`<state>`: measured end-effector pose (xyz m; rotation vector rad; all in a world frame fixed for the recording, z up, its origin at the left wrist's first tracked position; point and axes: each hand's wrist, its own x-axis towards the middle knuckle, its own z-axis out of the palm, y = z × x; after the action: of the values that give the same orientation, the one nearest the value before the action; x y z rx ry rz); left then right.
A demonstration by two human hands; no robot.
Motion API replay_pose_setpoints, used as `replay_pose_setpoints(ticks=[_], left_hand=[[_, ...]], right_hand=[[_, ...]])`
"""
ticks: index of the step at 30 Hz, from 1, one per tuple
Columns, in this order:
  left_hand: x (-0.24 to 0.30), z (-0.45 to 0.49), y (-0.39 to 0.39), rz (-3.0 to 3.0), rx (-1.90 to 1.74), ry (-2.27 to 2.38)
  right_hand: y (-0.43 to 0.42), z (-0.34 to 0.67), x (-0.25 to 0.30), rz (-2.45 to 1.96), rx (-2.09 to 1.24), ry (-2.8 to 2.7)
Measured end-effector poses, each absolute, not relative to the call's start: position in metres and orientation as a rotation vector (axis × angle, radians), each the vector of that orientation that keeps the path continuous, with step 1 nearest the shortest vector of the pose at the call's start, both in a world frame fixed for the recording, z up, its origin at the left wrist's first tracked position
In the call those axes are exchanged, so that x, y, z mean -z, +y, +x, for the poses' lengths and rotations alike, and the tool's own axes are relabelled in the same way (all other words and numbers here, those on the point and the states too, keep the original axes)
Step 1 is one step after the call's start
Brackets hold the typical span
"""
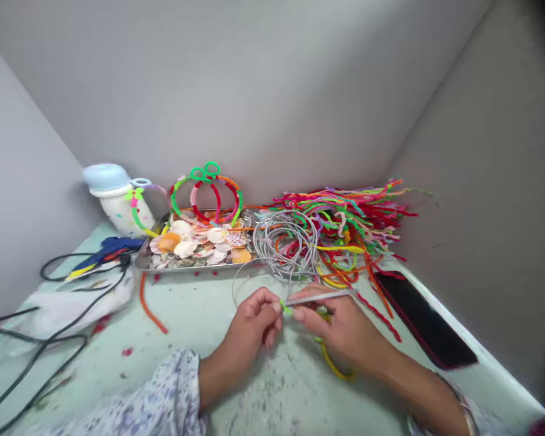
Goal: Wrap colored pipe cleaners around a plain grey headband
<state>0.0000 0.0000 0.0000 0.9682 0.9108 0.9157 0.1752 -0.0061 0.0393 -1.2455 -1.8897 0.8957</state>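
Over the middle of the table my left hand [258, 318] pinches one end of a short bright green pipe cleaner piece [286, 309] between thumb and fingertips. My right hand [333, 321] is closed around a slim grey tool [320, 297] that looks like tweezers. Its tip reaches the green piece, and my right thumb is beside it. Under my right hand a yellow pipe cleaner [333, 366] curves down on the table. Just beyond both hands lies a loose coil of grey wire [286, 245], with one thin loop reaching down near my left fingers.
A metal tray [200, 269] holds seashells and pipe-cleaner-wrapped hoops [206, 200]. Right of it is a heap of coloured pipe cleaners [358, 212], then a black phone [427, 321]. At left stand a white bottle [118, 206], a blue glue gun [113, 248] and black cables [45, 342].
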Motion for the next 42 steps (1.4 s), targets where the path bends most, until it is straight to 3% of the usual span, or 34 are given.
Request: replay_pose_setpoints(ticks=[7,29,42], left_hand=[[0.004,-0.002,-0.001,0.935,-0.882,0.853],[0.000,-0.001,-0.003,0.941,-0.805,0.811],[0.010,-0.004,-0.001,1.002,-0.779,0.766]], right_hand=[[-0.004,0.175,-0.035,-1.319,-1.063,-1.653],[-0.004,0.172,-0.028,-1.313,-0.955,-1.671],[0.001,0.176,-0.029,-1.224,-1.213,-1.486]])
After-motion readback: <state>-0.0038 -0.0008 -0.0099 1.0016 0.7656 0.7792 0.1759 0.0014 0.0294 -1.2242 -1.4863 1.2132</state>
